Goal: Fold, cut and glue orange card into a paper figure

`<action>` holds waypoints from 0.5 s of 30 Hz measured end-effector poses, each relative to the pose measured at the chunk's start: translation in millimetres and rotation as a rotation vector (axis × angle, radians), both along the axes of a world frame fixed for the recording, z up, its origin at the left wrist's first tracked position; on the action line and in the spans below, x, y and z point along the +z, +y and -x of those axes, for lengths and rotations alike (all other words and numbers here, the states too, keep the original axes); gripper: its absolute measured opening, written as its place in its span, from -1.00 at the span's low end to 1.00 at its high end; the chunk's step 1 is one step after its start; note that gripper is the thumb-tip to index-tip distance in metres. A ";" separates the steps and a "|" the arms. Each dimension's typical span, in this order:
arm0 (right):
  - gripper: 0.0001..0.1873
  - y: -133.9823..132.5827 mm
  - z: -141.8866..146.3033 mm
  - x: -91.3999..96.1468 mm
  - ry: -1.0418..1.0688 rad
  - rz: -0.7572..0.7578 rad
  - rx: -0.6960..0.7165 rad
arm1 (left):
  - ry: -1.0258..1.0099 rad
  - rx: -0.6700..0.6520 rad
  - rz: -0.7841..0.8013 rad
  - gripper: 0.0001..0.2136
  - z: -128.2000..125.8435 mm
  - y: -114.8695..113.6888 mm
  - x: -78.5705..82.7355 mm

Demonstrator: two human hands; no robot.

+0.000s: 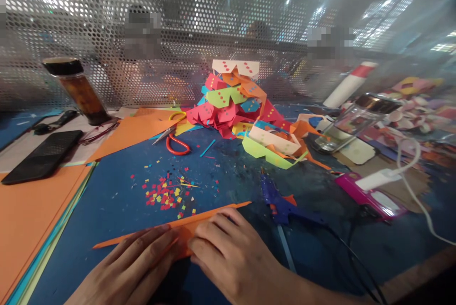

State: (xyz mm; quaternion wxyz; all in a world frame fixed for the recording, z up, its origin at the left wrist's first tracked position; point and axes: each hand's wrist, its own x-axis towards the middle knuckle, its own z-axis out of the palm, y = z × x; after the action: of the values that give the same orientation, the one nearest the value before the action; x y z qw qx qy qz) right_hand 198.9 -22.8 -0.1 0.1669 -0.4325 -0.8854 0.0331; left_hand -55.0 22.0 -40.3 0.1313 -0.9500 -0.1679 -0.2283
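A folded strip of orange paper (185, 231) lies slantwise at the table's front, its narrow tips showing at both sides. My left hand (138, 257) presses on its left half, fingers together and bent over the fold. On the right half, my right hand (235, 252) has its fingers curled round the paper, fingertips close to the left ones. Both thumbs are mostly hidden. Just beyond the strip are scattered red and yellow paper bits (166, 193). A blue glue gun (281, 200) lies right of my right hand, with a glue stick (286, 248) below it.
Scissors (176, 146) and a heap of paper glasses (231, 105) lie farther back. On the left are orange sheets (39, 219), a phone (44, 155) and a dark jar (81, 91). A glass jar (351, 127) and a pink power strip (374, 198) with cables stand right.
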 end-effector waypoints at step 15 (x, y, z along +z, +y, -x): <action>-0.88 0.5 -1.5 -4.6 -0.015 -0.036 0.032 | 0.071 -0.019 -0.010 -0.55 -2.3 -1.7 14.6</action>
State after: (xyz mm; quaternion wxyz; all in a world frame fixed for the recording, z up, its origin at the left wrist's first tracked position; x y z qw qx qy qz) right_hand 200.5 -22.3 -4.8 0.1675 -0.4154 -0.8940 0.0165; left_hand -52.7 20.3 -25.7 0.1401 -0.9583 -0.1531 -0.1962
